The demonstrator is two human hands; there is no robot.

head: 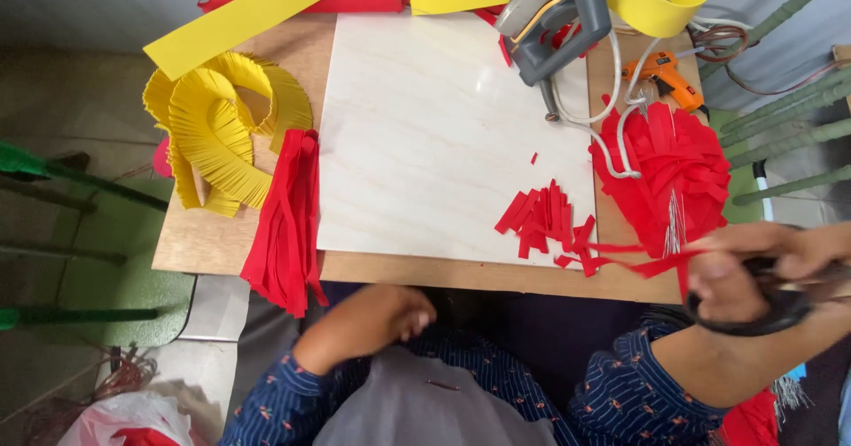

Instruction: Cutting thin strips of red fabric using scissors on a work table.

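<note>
Nearest, black scissors (780, 309) are gripped in the right hand (753, 273), closed round the handles, and a red strip (638, 264) is caught at the blades. Low at the lap, the left hand (381, 317) is loosely curled; whether anything is held cannot be told. Just beyond the right hand, cut red pieces (541, 215) lie on a pale board (425, 136). The strip is judged light and floppy, best pinched near its free end. Farther off, a glue gun (660, 74) rests.
</note>
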